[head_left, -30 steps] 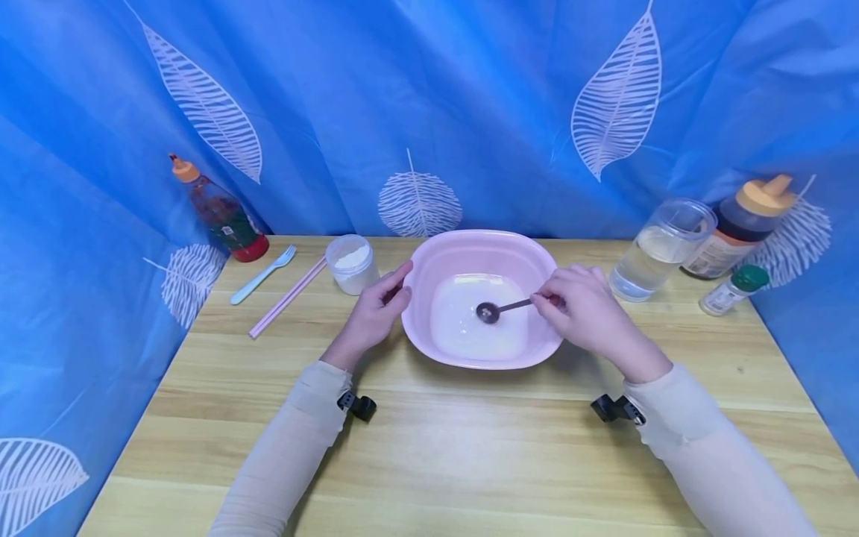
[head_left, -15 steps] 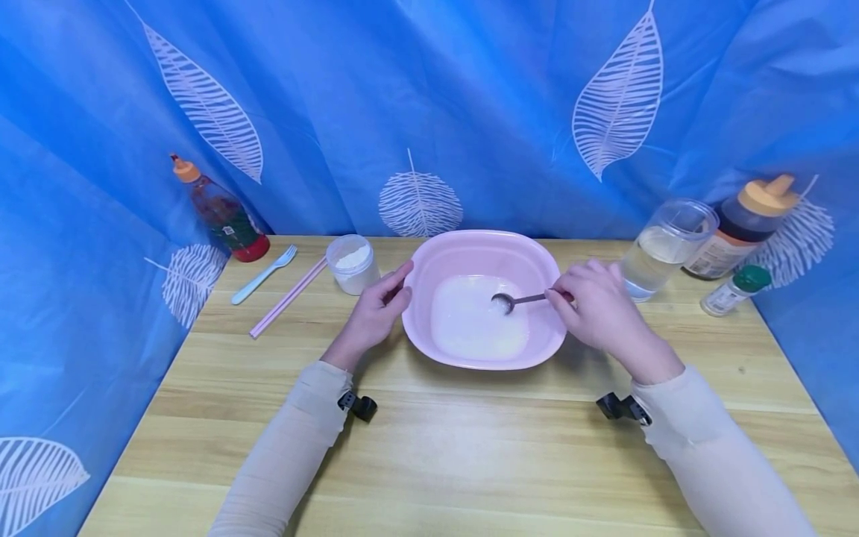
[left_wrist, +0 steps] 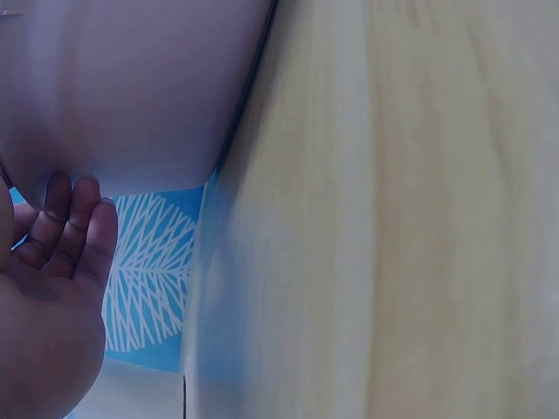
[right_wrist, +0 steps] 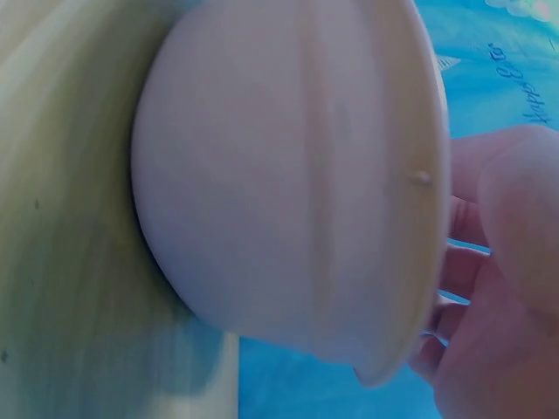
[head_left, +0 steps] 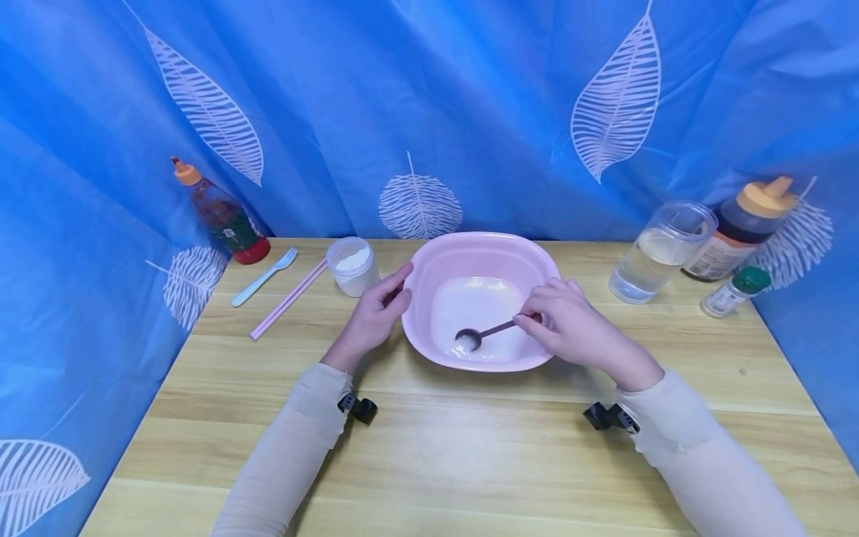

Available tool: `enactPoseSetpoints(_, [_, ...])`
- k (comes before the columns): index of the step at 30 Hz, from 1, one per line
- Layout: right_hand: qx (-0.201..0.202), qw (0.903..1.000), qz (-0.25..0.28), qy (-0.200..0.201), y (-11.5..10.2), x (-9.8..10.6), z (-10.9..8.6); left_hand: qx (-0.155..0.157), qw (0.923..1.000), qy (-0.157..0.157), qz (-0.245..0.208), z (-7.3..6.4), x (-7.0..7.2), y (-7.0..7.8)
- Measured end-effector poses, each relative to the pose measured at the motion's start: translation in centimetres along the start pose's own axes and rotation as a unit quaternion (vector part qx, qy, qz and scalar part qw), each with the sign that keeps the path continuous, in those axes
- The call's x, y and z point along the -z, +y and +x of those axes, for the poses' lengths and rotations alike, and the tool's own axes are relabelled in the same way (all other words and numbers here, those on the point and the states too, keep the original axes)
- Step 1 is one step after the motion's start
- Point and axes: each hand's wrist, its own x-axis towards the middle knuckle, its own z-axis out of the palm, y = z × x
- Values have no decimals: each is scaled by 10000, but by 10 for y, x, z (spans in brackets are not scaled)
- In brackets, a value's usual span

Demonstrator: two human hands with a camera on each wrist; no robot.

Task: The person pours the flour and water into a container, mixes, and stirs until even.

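A pink basin point(head_left: 479, 246) with cloudy white liquid point(head_left: 463, 306) in its bottom stands on the wooden table. My left hand point(head_left: 372, 313) holds its left side. In the left wrist view the fingers point(left_wrist: 80, 227) are bent, tips against the outer wall. Over the right rim, my right hand point(head_left: 570, 324) pinches the handle of a dark brown spoon point(head_left: 468, 339). The spoon's bowl is in the liquid near the front of the basin. The basin wall point(right_wrist: 288, 175) hides the spoon in the right wrist view.
A jar of white powder point(head_left: 353, 265), pink chopsticks point(head_left: 288, 300), a light blue fork point(head_left: 265, 277) and a red sauce bottle point(head_left: 228, 220) are on the left. To the right stand a cup of water point(head_left: 654, 253), a dark sauce bottle point(head_left: 738, 227) and a green-capped shaker point(head_left: 734, 291).
My right hand has carried the spoon around in the liquid, first to the right, then back left and toward the front. The left hand and the basin stay nearly still.
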Motion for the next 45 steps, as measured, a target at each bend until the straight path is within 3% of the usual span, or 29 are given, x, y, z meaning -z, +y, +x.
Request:
enactPoseSetpoints(5, [-245,9993,30,294,-3,-6,8,56,10000,58,0,-1,0,0])
enactPoseSetpoints(13, [-719,9904,-239,1160,6,-9,12,9,10000,49,-66,-1,-1,1])
enactPoseSetpoints(23, [-717,9772,-656,1887,17,-9,9,7,9999,84,-116,-2,-1,1])
enactPoseSetpoints(31, [-301,9829,-646,1697,16,-10,3,12,9999,79,-124,-2,-1,1])
enactPoseSetpoints(39, [333,9914,-375,1206,5,-13,-2,20,9999,88,-78,-3,-1,2])
enactPoseSetpoints(45, [448,9958,-108,791,-3,-15,-3,20,10000,55,-44,-2,-1,2])
